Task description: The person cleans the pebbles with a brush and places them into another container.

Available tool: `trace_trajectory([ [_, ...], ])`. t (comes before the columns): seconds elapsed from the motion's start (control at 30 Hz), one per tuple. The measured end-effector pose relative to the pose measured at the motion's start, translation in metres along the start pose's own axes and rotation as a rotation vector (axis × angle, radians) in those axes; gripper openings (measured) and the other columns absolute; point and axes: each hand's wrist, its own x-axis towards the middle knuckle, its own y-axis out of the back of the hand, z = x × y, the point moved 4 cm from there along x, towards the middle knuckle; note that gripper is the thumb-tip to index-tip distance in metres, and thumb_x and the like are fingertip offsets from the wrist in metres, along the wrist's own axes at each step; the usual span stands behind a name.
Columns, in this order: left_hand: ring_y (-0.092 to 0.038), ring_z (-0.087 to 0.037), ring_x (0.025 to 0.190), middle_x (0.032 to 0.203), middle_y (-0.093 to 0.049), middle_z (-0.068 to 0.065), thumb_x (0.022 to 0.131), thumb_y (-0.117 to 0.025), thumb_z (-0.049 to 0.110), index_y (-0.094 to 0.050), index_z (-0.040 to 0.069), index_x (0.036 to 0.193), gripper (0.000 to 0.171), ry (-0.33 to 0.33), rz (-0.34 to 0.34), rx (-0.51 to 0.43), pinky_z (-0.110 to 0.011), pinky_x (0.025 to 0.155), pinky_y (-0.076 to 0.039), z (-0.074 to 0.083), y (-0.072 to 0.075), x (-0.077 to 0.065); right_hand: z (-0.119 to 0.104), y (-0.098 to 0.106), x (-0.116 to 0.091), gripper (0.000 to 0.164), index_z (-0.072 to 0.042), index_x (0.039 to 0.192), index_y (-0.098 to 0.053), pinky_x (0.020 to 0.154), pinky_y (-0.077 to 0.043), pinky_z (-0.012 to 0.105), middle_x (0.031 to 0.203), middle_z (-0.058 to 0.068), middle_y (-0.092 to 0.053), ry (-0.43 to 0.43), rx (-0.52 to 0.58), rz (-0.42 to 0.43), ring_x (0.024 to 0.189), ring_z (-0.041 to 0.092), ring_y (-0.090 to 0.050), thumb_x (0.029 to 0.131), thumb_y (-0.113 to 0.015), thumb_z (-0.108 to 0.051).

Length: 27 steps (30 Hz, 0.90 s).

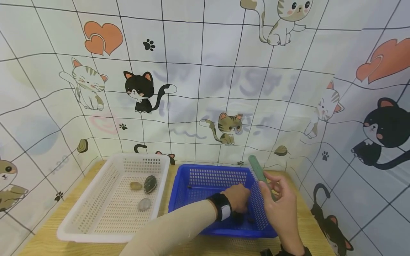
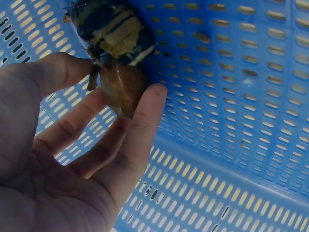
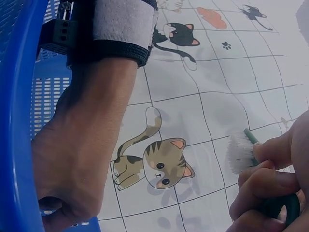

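"What does your grip have?"

"My left hand point(image 1: 238, 198), down in the blue basket point(image 1: 211, 166) at the lower right of the head frame, has thumb and fingers curled round a brown stone point(image 2: 120, 89). My right hand point(image 1: 282, 201) grasps a green brush point(image 1: 258, 170) near the basket's right side."

"What could go wrong?"

"The stone looks smooth, so I'd expect it to slip if I pinch only its edge. A striped dark stone point(image 2: 113, 29) sits against it, at the upper left of the left wrist frame; a careless lift could knock that one loose or drag it along."

"And the brush?"

"It's near my other hand. If I brought the two together hurriedly, its bristles might catch the rim or scrape my knuckles."

"Where are the edges?"

"The slotted wall is close to my left fingertips, and my left forearm point(image 1: 182, 218) crosses above the near rim, so pulling back low could bump it. Behind both baskets hangs a patterned sheet point(image 1: 184, 81); at right, only a strip of worktop point(image 1: 302, 217) shows."

"Any room?"

"Upwards, I'd say. Left of frame, the white basket point(image 1: 96, 237) has three stones point(image 1: 150, 184) towards its right side, with bare slotted floor beside them."
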Motion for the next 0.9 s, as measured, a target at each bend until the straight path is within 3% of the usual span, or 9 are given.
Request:
trace_trajectory([
  [0.2, -0.050, -0.009, 0.052, 0.059, -0.053, 0.011, 0.073, -0.086, 0.017, -0.057, 0.022, 0.067, 0.030, 0.018, -0.012, 0.012, -0.024, 0.044, -0.045, 0.000, 0.000, -0.003, -0.002, 0.001, 0.000, 0.029, -0.014, 0.125, -0.062, 0.074, -0.052, 0.024, 0.106, -0.002, -0.065, -0.012, -0.001, 0.004, 0.084, 0.016, -0.064, 0.097, -0.070, -0.015],
  [0.33, -0.049, -0.010, 0.049, 0.058, -0.053, 0.009, 0.072, -0.083, 0.008, -0.056, 0.020, 0.063, 0.031, 0.033, -0.031, 0.003, -0.024, 0.040, -0.044, -0.004, -0.003, -0.003, -0.015, 0.004, 0.000, 0.028, -0.009, 0.125, -0.062, 0.057, -0.054, 0.024, 0.097, 0.005, -0.065, -0.035, 0.052, -0.003, 0.075, 0.017, -0.063, 0.098, -0.068, -0.010],
  [0.47, -0.051, -0.008, 0.052, 0.060, -0.055, 0.010, 0.064, -0.089, 0.012, -0.058, 0.020, 0.066, 0.032, -0.017, -0.018, -0.034, -0.022, 0.042, -0.045, -0.012, -0.001, -0.003, -0.018, 0.005, 0.001, 0.028, -0.008, 0.125, -0.061, 0.050, -0.054, 0.025, 0.091, 0.009, -0.066, -0.050, 0.064, -0.002, 0.070, 0.019, -0.062, 0.098, -0.067, -0.008],
  [0.63, -0.053, -0.005, 0.058, 0.065, -0.056, 0.013, 0.062, -0.094, 0.021, -0.068, 0.018, 0.078, 0.031, -0.090, 0.051, -0.130, -0.019, 0.059, -0.053, -0.025, 0.020, -0.010, -0.004, 0.006, 0.003, 0.028, -0.014, 0.125, -0.062, 0.055, -0.053, 0.023, 0.095, 0.005, -0.066, -0.024, 0.044, 0.010, 0.074, 0.020, -0.062, 0.097, -0.069, -0.014],
  [0.73, -0.055, -0.003, 0.062, 0.071, -0.061, 0.011, 0.066, -0.092, 0.019, -0.073, 0.012, 0.092, 0.033, -0.114, 0.067, -0.202, -0.016, 0.062, -0.052, -0.032, 0.036, -0.019, 0.001, 0.005, 0.003, 0.029, -0.015, 0.125, -0.062, 0.054, -0.053, 0.023, 0.095, 0.005, -0.066, -0.015, 0.068, 0.005, 0.075, 0.021, -0.062, 0.097, -0.070, -0.014],
  [0.77, -0.055, -0.003, 0.063, 0.074, -0.063, 0.010, 0.068, -0.090, 0.017, -0.074, 0.011, 0.096, 0.033, -0.118, 0.070, -0.227, -0.014, 0.055, -0.049, -0.034, 0.043, -0.022, 0.001, 0.005, 0.003, 0.029, -0.015, 0.125, -0.062, 0.054, -0.053, 0.023, 0.094, 0.006, -0.066, -0.013, 0.073, 0.005, 0.074, 0.021, -0.062, 0.097, -0.070, -0.014],
  [0.9, -0.058, -0.002, 0.068, 0.080, -0.066, 0.007, 0.071, -0.087, 0.012, -0.072, 0.012, 0.099, 0.032, -0.141, 0.131, -0.323, -0.013, 0.058, -0.049, -0.041, 0.067, -0.037, 0.003, 0.005, 0.003, 0.030, -0.015, 0.126, -0.062, 0.055, -0.054, 0.024, 0.095, 0.006, -0.064, -0.022, 0.071, 0.003, 0.076, 0.021, -0.062, 0.096, -0.070, -0.014],
])
